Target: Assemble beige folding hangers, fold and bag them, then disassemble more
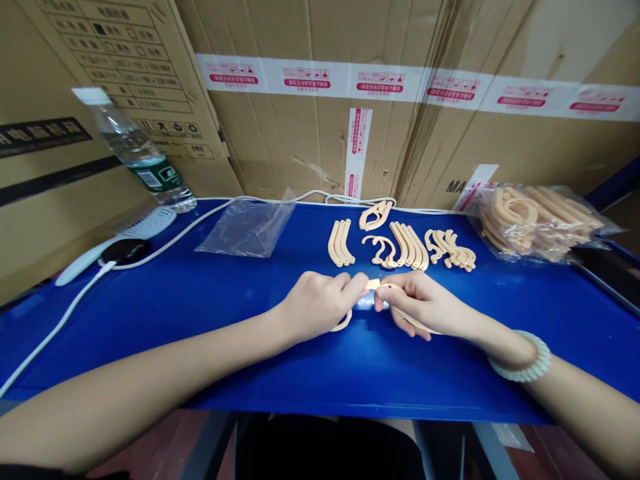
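My left hand [323, 303] is closed on a beige plastic hanger hook; its curved end [343, 324] shows below my fingers. In my right hand [423, 303] is a beige hanger arm [417, 325], pinched near its end, where a small hole shows. The two pieces meet or nearly meet between my fingertips, above the blue table [250, 360]. Just beyond my hands lie several loose hanger arms [410, 247], a group of three arms [341, 243], loose hooks [450, 249], a curved hook piece [384, 249] and a folded hanger [376, 215].
A clear bag of beige hanger parts [540, 220] lies at the right. At the left are a flat plastic bag [245, 227], a water bottle [150, 163], a light comb-like brush [120, 243], a black disc [125, 251] and a white cable [200, 217]. Cardboard boxes [300, 140] stand behind.
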Available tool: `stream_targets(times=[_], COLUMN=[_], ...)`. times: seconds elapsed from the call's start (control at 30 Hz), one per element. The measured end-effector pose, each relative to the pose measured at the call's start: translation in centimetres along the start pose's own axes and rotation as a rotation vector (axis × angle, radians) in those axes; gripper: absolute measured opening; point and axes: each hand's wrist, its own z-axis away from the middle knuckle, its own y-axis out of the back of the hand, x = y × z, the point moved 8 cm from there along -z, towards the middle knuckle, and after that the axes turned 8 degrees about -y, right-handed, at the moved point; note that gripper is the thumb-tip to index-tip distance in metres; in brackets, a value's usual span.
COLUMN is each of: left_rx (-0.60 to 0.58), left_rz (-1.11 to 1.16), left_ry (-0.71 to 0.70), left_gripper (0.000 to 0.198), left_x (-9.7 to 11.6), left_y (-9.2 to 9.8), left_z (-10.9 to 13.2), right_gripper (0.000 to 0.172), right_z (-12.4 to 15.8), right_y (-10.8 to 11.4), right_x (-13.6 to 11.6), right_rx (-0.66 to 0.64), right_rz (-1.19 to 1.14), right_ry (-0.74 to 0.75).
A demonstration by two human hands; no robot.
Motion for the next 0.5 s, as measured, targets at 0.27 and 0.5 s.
stream_targets(times=[0.27,0.5], left_rx=[-0.034,0.017], left_rz=[-0.09,-0.025], left_ry=[-0.061,-0.042], left_gripper=[0.016,0.024], left_x=[0.5,0.4], left_y=[-0.1,0.5], left_z=[0.0,-0.1], right_gripper=[0.034,0.035], right_z=[0.1,0.9], right_y=[-0.3,-0.1], right_x=[0.2,-1.4], right_rx=[0.028,0.172], right_rz=[0.054,0.316], right_ry=[0.001,0.189])
